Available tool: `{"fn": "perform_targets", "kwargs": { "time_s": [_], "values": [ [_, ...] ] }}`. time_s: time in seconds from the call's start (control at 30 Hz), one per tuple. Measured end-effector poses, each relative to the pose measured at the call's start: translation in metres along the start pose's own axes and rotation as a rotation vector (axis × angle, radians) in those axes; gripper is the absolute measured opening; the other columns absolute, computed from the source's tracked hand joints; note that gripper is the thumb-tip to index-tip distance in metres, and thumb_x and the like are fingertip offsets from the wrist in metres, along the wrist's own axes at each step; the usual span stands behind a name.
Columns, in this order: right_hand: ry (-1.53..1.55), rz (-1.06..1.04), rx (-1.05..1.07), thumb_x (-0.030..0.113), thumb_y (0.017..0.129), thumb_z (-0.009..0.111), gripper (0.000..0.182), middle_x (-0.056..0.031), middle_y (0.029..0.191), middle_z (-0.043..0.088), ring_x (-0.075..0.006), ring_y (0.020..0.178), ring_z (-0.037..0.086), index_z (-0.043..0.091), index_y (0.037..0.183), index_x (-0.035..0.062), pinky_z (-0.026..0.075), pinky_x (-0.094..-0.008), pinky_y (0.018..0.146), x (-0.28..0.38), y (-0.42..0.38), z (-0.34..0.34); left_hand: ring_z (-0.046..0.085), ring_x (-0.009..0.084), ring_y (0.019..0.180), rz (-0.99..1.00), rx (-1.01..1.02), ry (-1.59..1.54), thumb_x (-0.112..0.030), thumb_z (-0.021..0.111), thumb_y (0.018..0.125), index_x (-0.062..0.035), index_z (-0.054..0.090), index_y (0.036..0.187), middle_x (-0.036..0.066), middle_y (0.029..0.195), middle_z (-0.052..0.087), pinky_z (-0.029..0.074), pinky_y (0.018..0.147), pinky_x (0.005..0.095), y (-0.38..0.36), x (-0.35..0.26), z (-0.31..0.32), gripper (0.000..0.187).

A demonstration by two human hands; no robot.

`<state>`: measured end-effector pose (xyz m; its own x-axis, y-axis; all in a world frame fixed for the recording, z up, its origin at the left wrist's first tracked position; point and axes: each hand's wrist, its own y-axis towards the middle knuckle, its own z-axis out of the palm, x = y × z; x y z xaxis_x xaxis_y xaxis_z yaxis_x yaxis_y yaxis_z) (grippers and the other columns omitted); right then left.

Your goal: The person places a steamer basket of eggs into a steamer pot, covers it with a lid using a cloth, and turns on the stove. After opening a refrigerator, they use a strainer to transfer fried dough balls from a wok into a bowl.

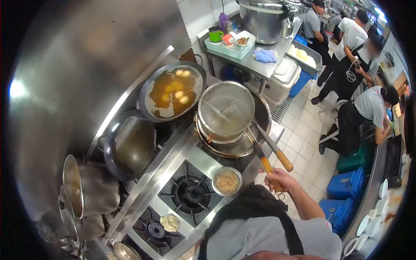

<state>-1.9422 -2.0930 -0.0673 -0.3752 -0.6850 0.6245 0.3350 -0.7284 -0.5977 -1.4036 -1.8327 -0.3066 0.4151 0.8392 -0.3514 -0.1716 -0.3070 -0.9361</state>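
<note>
My right hand [279,180] is closed around the wooden handle [268,169] of a large round mesh strainer [227,106]. The strainer is over a wide pan [264,108], with another round vessel partly visible beneath it. Beside that handle, a second wooden-handled utensil [277,151] leans out of the pan; its far end is hidden. A small metal bowl [227,181] of light brown food sits on the stove edge near my hand. Up and to the left, a wok [151,97] contains brownish oil with several pale round pieces floating in it. My left hand is out of view.
Another dark wok [130,147] and a tall pot [93,186] line the steel wall. A pale lump [170,222] lies by a burner [190,193]. A steel side table [242,65] carries a basket and a large cooker. Several people work at right beyond blue bins [344,184].
</note>
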Motion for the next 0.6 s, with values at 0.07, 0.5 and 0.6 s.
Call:
{"fn": "perform_targets", "kwargs": {
  "time_s": [0.07,0.5,0.6],
  "values": [
    [0.011,-0.012,0.003,0.026,0.099,0.066,0.051,-0.0014,0.076,0.056,-0.012,0.056,0.056,0.051,0.143,0.0065,0.051,-0.0285,0.052,-0.007,-0.006,0.005,0.052,0.0315,0.134,-0.01,0.004,0.007,-0.045,0.052,0.098,-0.0092,0.049,0.146,0.016,0.148,0.049,0.051,0.1,0.0473,-0.001,0.003,-0.003,0.06],
    [-0.089,-0.196,-0.092,0.014,0.094,0.066,0.043,-0.0024,0.063,0.051,-0.0132,0.045,0.049,0.053,0.132,-0.0007,0.043,-0.0309,0.042,0.005,-0.045,0.063,0.055,0.0308,0.131,0.064,0.007,-0.092,-0.039,0.052,0.098,-0.008,0.052,0.143,0.016,0.143,0.054,0.05,0.101,0.0448,0.011,0.064,0.028,0.054],
    [-0.124,-0.222,-0.086,0.016,0.097,0.063,0.04,-0.0021,0.064,0.053,-0.0123,0.047,0.05,0.053,0.133,0.0008,0.044,-0.0293,0.043,0.012,-0.042,0.068,0.055,0.0306,0.13,0.082,0.015,-0.106,-0.038,0.052,0.098,-0.0077,0.053,0.142,0.016,0.142,0.055,0.05,0.101,0.0442,0.012,0.083,0.037,0.053]
  ]
}}
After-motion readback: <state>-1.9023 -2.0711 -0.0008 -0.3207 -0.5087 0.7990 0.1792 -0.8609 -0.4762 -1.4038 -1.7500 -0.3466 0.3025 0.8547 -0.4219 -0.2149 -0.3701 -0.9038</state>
